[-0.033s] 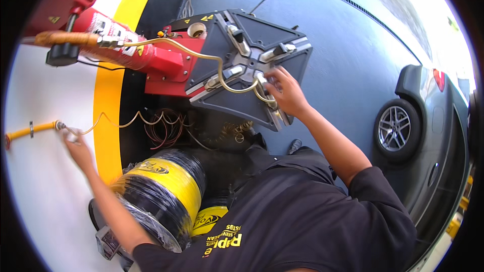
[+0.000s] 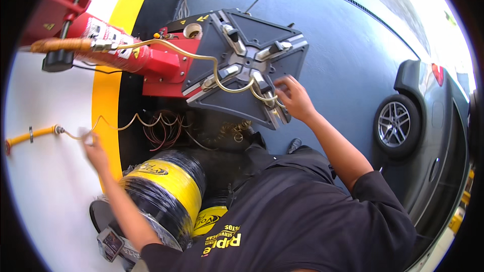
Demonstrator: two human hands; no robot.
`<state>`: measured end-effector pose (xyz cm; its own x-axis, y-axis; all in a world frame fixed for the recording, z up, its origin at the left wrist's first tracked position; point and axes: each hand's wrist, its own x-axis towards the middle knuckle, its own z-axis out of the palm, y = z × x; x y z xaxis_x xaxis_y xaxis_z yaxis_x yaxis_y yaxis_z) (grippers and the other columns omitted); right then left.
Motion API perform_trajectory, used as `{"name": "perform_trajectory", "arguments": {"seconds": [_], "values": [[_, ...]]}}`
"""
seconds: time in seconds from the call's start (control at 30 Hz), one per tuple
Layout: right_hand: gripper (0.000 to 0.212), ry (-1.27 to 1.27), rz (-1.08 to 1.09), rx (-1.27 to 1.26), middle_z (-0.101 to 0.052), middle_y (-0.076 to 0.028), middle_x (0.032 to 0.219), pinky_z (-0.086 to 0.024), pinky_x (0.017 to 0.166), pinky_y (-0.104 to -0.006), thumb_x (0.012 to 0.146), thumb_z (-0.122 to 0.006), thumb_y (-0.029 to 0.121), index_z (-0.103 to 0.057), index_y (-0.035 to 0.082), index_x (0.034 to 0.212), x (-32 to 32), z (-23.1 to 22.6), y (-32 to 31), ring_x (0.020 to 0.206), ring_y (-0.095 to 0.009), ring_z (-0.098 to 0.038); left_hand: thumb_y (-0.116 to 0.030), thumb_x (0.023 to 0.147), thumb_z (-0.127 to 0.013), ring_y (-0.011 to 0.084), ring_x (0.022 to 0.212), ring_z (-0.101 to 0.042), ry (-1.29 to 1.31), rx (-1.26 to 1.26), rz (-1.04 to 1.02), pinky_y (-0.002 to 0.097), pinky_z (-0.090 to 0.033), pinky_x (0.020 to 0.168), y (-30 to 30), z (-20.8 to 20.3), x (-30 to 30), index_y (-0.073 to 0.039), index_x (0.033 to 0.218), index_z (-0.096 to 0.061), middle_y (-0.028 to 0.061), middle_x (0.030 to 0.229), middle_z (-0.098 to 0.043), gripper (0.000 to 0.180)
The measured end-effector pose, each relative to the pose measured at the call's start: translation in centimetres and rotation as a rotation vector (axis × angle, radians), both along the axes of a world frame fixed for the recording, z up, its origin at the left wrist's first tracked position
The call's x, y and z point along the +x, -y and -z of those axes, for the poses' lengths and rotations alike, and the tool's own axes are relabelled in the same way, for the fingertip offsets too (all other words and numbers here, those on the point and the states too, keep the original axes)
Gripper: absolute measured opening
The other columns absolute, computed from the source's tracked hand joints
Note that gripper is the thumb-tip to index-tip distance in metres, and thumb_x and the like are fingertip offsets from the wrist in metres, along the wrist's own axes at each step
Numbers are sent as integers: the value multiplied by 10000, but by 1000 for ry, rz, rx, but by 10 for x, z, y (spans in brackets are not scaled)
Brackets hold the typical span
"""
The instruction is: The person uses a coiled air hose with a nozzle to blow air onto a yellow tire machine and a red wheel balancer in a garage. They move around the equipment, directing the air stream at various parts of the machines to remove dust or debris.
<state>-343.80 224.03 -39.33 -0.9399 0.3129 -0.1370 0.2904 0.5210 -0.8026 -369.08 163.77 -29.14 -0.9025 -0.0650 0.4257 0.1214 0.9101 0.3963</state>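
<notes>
My left hand [image 2: 97, 152] is raised in front of the white wall, beside the thin coiled air hose [image 2: 126, 126]. Its fingers are closed and smeared by motion around something small and whitish that I cannot make out. Just off the near right side of a tyre changer's dark turntable [image 2: 212, 95], my right hand [image 2: 297, 98] has its fingers curved and apart. A clear yellowish hose [image 2: 214, 73] loops over the turntable and ends close to those fingertips. Metal clamp jaws [image 2: 259, 81] form a cross on the turntable.
The tyre changer's red arm [image 2: 161, 65] stands at the left. A yellow pipe [image 2: 33, 136] runs along the wall. Wrapped yellow-and-black drums [image 2: 171, 181] stand close to my left arm. A dark car [image 2: 433, 136] is parked at the right, and red hoses [image 2: 164, 131] lie coiled near the wall.
My left hand has moved right and slightly down, away from the yellow pipe's end. My right hand has drawn back to the right from the clamp and hose.
</notes>
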Motion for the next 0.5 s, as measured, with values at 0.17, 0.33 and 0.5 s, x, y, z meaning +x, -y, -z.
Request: {"name": "perform_trajectory", "arguments": {"seconds": [0.17, 0.33, 0.5], "values": [[235, 339, 126, 43, -701, -162, 1005, -523, 777, -384, 936, -629, 181, -660, 0, 1083, 173, 34, -69, 871, -280, -677, -134, 982, -597, 165, 856, -701, 927, 633, 296, 285, -558, 740, -189, 175, 172, 0, 1220, -642, 134, 1027, -745, 277], [290, 391, 253, -127, -699, -128, 769, -516, 691, -358, 973, -620, 274, -695, -5, 963, 253, 36, -104, 706, -222, -669, -124, 975, -608, 182, 942, -681, 1283, 645, 646, 302, -541, 840, -350, 209, 271, 29, 1294, -598, 141, 1108, -718, 354], [344, 294, 436, -162, -622, -88, 585, -483, 569, -326, 976, -627, 290, -698, 0, 807, 383, 30, -128, 530, -129, -596, -139, 966, -634, 146, 873, -655, 1466, 294, 766, 294, -539, 799, -393, 211, 341, 10, 1312, -597, 114, 1067, -712, 378]]}}
